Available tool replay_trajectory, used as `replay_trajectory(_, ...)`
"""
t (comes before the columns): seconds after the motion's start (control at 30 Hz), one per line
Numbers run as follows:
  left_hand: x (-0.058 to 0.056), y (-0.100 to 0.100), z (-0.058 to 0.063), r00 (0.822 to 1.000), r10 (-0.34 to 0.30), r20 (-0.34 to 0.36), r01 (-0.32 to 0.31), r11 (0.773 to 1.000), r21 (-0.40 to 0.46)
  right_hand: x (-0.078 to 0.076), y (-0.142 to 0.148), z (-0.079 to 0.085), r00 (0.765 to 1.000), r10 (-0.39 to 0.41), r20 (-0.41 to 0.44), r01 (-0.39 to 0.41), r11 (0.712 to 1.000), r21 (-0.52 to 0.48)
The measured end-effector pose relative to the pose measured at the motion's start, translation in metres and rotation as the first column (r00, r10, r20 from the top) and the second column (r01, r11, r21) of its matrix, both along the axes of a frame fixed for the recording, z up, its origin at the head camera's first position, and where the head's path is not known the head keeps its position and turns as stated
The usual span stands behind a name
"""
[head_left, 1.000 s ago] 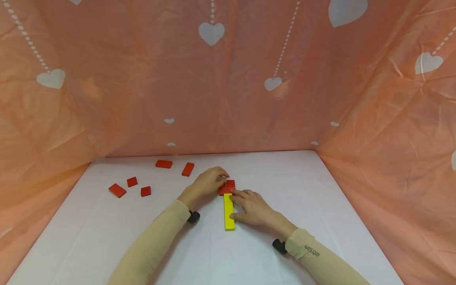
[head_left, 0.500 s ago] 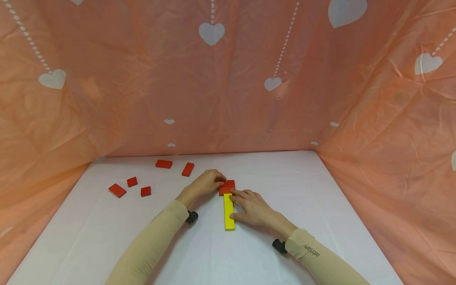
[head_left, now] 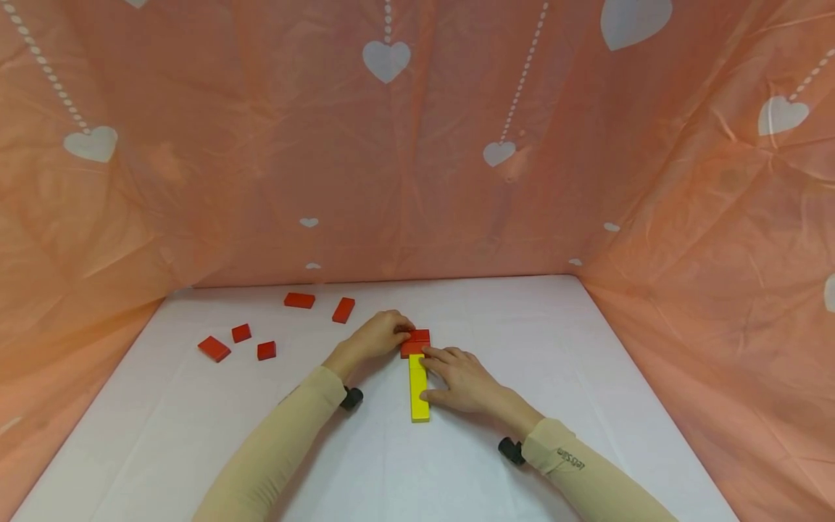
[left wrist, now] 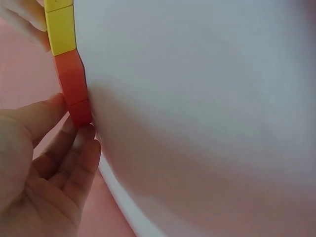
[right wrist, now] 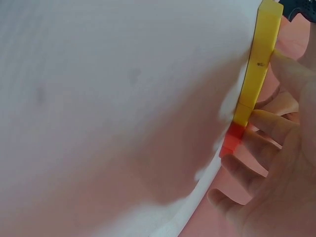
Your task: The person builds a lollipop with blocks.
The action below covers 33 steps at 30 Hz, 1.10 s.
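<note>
At the middle of the table, a long yellow block (head_left: 420, 399) and a short yellow block (head_left: 417, 362) form a column, with a red oblong block (head_left: 412, 349) across its far end. Behind the red oblong, two small red blocks sit side by side. My left hand (head_left: 378, 335) pinches the left small red block (left wrist: 81, 113) between thumb and fingertips; its fingers partly cover it in the head view. My right hand (head_left: 466, 380) lies along the right side, relaxed fingers and thumb touching the yellow blocks and reaching the red oblong.
Several loose red blocks lie at the back left: an oblong block (head_left: 299, 300), another oblong (head_left: 343, 310), a small block (head_left: 241, 333), one more small block (head_left: 266, 351) and a third oblong (head_left: 214, 349). An orange heart-print curtain (head_left: 404, 167) encloses the white table (head_left: 522, 319).
My left hand has drawn slightly left, uncovering the left small red block. The seam between the two small red blocks has narrowed. My right hand has stayed in place.
</note>
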State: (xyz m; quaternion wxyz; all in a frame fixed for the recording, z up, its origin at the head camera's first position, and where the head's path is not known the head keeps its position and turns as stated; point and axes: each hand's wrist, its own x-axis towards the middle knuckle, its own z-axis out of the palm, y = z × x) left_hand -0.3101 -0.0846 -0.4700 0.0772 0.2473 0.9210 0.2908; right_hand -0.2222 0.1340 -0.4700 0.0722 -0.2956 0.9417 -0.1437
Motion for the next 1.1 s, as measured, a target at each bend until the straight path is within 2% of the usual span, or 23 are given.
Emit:
replay_trajectory(0.13,0.001,-0.001,-0.001,1.0,0.012,-0.011,-0.012,1.0,0.002,0.0,0.0,0.0,1.0,0.002,0.0,-0.002,1.0,-0.005)
replay_trajectory(0.3,0.003,-0.009,0.0,0.996,0.073,-0.047,-0.072,0.997,0.041,0.0,0.0,0.0,1.0,-0.001,0.001,0.001,1.0,-0.006)
replay_trajectory(0.43,0.002,-0.028,0.005,0.987,0.124,-0.099,-0.117,0.99,0.079,0.001,0.0,0.0,1.0,-0.001,0.007,0.001,1.0,-0.007)
replay_trajectory(0.6,-0.007,-0.061,0.009,0.973,0.163,-0.164,-0.149,0.984,0.098,0.002,0.0,0.001,1.0,0.001,0.006,-0.001,1.0,-0.003)
replay_trajectory(0.67,-0.011,-0.075,0.009,0.972,0.157,-0.175,-0.142,0.985,0.096,0.002,0.0,0.001,1.0,0.002,0.002,-0.002,1.0,-0.004)
replay_trajectory(0.83,-0.017,-0.104,0.013,0.984,0.112,-0.138,-0.106,0.993,0.048,0.002,-0.001,0.001,1.0,0.004,-0.001,-0.004,1.0,-0.005)
replay_trajectory(1.0,-0.023,-0.121,0.015,0.997,0.051,-0.065,-0.053,0.998,-0.028,0.003,-0.001,0.002,1.0,0.004,0.002,-0.004,1.0,-0.001)
replay_trajectory(1.1,-0.026,-0.126,0.014,0.999,0.038,-0.038,-0.041,0.996,-0.078,0.002,-0.001,0.002,1.0,0.004,0.001,-0.004,1.0,0.0)
